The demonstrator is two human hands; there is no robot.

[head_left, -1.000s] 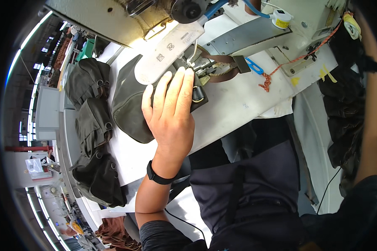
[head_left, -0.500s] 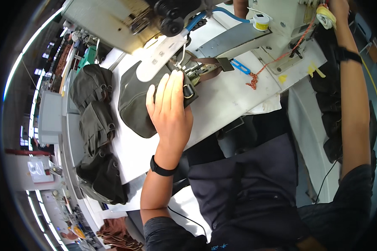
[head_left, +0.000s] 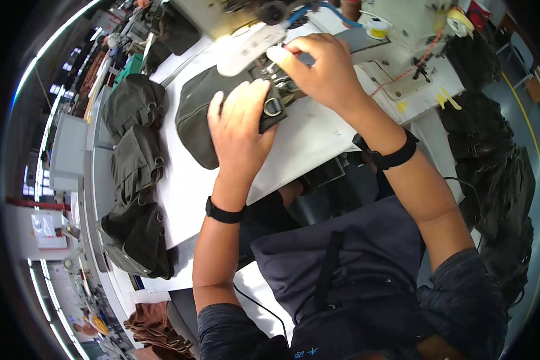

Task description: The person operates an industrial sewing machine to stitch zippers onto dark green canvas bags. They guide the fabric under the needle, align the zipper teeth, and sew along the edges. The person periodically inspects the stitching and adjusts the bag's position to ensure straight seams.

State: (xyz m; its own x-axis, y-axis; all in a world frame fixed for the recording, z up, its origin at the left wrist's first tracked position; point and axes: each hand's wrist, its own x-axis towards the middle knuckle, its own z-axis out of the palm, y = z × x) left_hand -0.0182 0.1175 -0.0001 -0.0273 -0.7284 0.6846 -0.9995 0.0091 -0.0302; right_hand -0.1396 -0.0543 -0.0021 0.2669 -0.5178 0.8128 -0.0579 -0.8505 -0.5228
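A dark olive fabric bag [head_left: 195, 117] lies on the white sewing table, partly under the sewing machine's head. My left hand [head_left: 241, 123] rests on it with fingers stretched out, beside a metal D-ring [head_left: 272, 107] on the bag's edge. My right hand [head_left: 327, 69] is at the machine's needle area, just right of a pale cover plate [head_left: 249, 51]. Its thumb and forefinger are pinched together; what they hold, if anything, is too small to make out. The metal parts at the needle [head_left: 276, 75] are partly hidden by both hands.
Several similar olive bags [head_left: 135, 159] lie in a row along the table's left side. More dark bags [head_left: 486, 144] hang or pile at the right. An orange cord [head_left: 426, 57] hangs by the machine body. Brown pieces [head_left: 156, 327] lie lower left.
My right hand has come from the thread spool at the upper right to the needle area. The blue snips are now hidden behind it. My left hand stays on the bag.
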